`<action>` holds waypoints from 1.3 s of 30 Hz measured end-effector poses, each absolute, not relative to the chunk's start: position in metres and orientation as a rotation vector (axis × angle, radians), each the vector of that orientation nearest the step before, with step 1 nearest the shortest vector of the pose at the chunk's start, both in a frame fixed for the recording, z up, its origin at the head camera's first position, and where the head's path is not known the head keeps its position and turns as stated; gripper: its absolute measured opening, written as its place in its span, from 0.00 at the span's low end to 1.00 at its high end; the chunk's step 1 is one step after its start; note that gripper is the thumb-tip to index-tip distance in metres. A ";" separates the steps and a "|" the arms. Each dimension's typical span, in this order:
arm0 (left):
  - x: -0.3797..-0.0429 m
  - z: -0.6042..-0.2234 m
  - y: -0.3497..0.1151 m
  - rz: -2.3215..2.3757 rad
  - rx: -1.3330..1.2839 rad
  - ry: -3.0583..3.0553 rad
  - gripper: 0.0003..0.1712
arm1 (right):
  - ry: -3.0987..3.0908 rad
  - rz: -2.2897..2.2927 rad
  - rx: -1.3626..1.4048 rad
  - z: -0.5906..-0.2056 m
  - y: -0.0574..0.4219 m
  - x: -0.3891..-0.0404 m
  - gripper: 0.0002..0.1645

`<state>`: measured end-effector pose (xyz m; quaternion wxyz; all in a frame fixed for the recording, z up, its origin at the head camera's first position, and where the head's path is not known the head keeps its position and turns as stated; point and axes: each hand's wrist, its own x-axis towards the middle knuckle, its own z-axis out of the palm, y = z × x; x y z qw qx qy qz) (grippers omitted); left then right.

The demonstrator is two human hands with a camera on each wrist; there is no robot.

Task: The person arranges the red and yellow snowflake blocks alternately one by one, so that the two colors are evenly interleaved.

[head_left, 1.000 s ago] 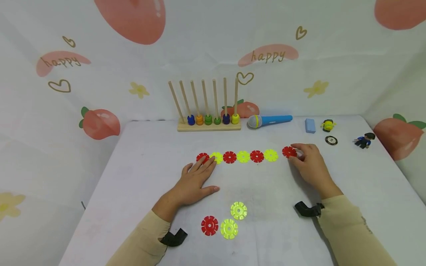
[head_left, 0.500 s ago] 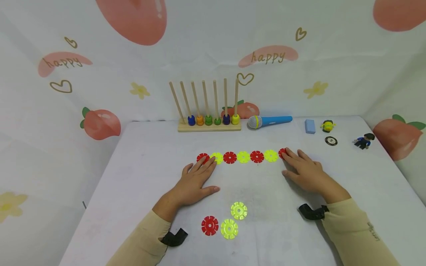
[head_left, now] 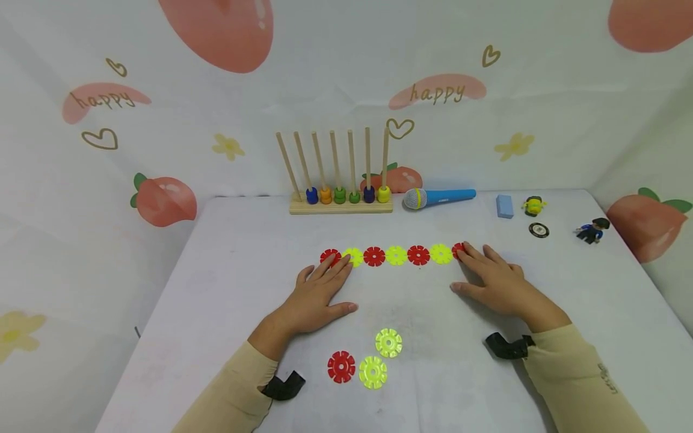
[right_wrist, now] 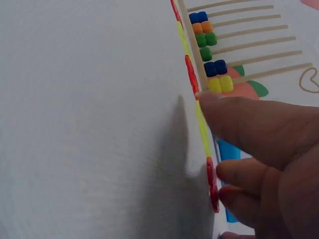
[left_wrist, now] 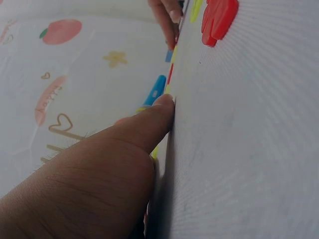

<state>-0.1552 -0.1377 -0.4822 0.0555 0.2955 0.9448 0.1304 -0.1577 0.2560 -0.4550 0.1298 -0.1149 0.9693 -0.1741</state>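
Note:
A row of notched plastic discs, red and yellow by turns, runs across the table. My left hand (head_left: 316, 300) lies flat with fingers spread, its fingertips over the leftmost red disc (head_left: 328, 255) and the yellow disc (head_left: 354, 257) beside it. At the row's right end, the fingertips of my right hand (head_left: 498, 281) touch a red disc (head_left: 458, 249), partly covered by them. That disc sits right beside the last yellow disc (head_left: 441, 254). In the right wrist view the fingers (right_wrist: 239, 172) meet the red disc's edge (right_wrist: 212, 184). Neither hand grips anything.
Nearer me lie a loose red disc (head_left: 341, 367) and two yellow discs (head_left: 373, 373). Behind the row stand a wooden bead rack (head_left: 341, 207) and a blue toy microphone (head_left: 446, 196). At right are a blue block (head_left: 505, 206), a round chip (head_left: 538, 230) and two small figures (head_left: 592, 230).
My right hand has let go of its pinch on the red disc and slid it left against the row, fingers now extended. My left hand has stayed in place.

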 end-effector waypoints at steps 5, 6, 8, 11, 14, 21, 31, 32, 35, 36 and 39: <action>-0.155 -0.482 -0.137 0.390 0.903 2.869 0.50 | 2.820 -0.878 -0.359 -0.441 0.250 -0.153 0.47; -0.155 -0.482 -0.137 0.391 0.904 2.868 0.50 | 2.792 -1.011 -0.395 -0.437 0.247 -0.150 0.44; -0.156 -0.483 -0.138 0.391 0.905 2.868 0.50 | 2.661 -1.294 -0.504 -0.429 0.239 -0.145 0.40; -0.155 -0.483 -0.139 0.398 0.896 2.867 0.51 | 2.351 -1.603 -0.714 -0.423 0.222 -0.138 0.38; -0.155 -0.482 -0.139 0.393 0.889 2.869 0.51 | 2.074 -1.706 -0.817 -0.428 0.199 -0.130 0.40; -0.155 -0.484 -0.139 0.396 0.888 2.865 0.51 | 2.012 -1.375 -0.816 -0.457 0.157 -0.113 0.44; -0.154 -0.479 -0.139 0.404 0.888 2.877 0.50 | 2.317 -1.078 -0.833 -0.461 0.147 -0.105 0.16; -0.153 -0.479 -0.139 0.401 0.889 2.876 0.50 | 2.311 -1.116 -0.795 -0.460 0.149 -0.106 0.15; -0.154 -0.480 -0.138 0.393 0.898 2.875 0.50 | 2.318 -1.303 -0.665 -0.456 0.161 -0.114 0.12; -0.154 -0.480 -0.138 0.394 0.903 2.874 0.50 | 2.334 -1.377 -0.614 -0.455 0.166 -0.117 0.13; -0.155 -0.482 -0.138 0.394 0.915 2.877 0.50 | 2.418 -1.575 -0.431 -0.451 0.189 -0.129 0.16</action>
